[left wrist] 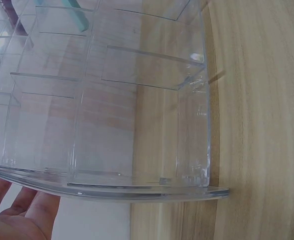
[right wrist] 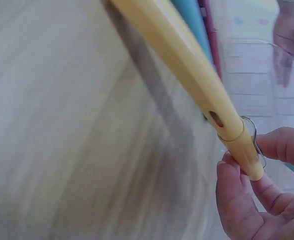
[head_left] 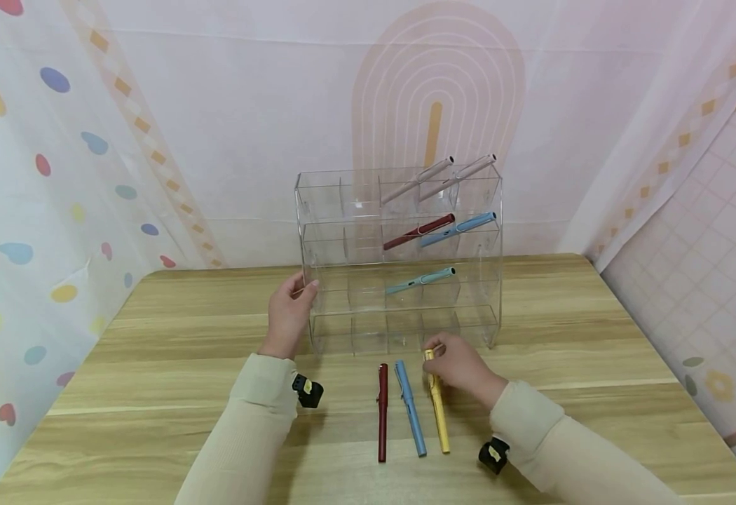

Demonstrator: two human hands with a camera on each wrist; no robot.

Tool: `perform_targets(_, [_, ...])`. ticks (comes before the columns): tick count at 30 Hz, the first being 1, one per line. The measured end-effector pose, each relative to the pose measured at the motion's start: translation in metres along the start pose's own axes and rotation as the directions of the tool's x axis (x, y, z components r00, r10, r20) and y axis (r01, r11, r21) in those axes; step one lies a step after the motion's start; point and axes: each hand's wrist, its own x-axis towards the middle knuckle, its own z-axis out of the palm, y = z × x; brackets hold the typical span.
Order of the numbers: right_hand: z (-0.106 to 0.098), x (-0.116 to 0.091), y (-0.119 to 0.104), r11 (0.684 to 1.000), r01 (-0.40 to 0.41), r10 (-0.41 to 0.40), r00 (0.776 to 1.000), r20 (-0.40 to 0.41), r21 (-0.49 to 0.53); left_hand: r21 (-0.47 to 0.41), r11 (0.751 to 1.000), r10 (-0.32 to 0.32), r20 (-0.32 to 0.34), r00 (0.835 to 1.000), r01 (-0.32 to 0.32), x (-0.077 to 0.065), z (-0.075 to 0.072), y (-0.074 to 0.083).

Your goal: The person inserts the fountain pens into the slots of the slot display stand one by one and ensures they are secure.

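Lower centre, your right hand (head_left: 462,363) pinches the yellow pen (head_left: 439,417) near the blue pen (head_left: 411,410); your left hand (head_left: 289,312) pinches the clear rack (head_left: 500,280).

Wooden table (head_left: 153,379): clear rack (head_left: 368,301), red pen (head_left: 383,414), blue pen (head_left: 411,409).

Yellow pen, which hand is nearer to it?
Right: the right hand pinches the yellow pen by one end; the left hand is farther off, holding the clear rack.

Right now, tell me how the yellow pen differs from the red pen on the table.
The yellow pen is pinched by the right hand; the red pen lies untouched on the table. The yellow pen slants in the head view; the red pen runs almost straight up it. Both look similarly slim.
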Motion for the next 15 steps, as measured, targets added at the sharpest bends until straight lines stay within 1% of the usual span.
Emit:
perform_targets(5, [-0.010, -0.004, -0.002, 0.999, -0.005, 0.006, 1.000, -0.023, 0.038, -0.005, 1.000, -0.001, -0.001, 1.000, 0.001, 0.000, 0.000, 0.000])
perform_targets(9, [-0.021, -0.005, -0.005, 0.994, -0.004, 0.009, 0.999, -0.045, 0.106, -0.009, 1.000, -0.004, 0.007, 1.000, 0.004, -0.001, -0.001, 0.001])
perform_targets(15, [-0.040, -0.012, -0.013, 0.980, 0.015, 0.007, 0.994, -0.113, 0.196, -0.007, 1.000, -0.002, 0.011, 1.000, 0.002, -0.002, -0.001, 0.002])
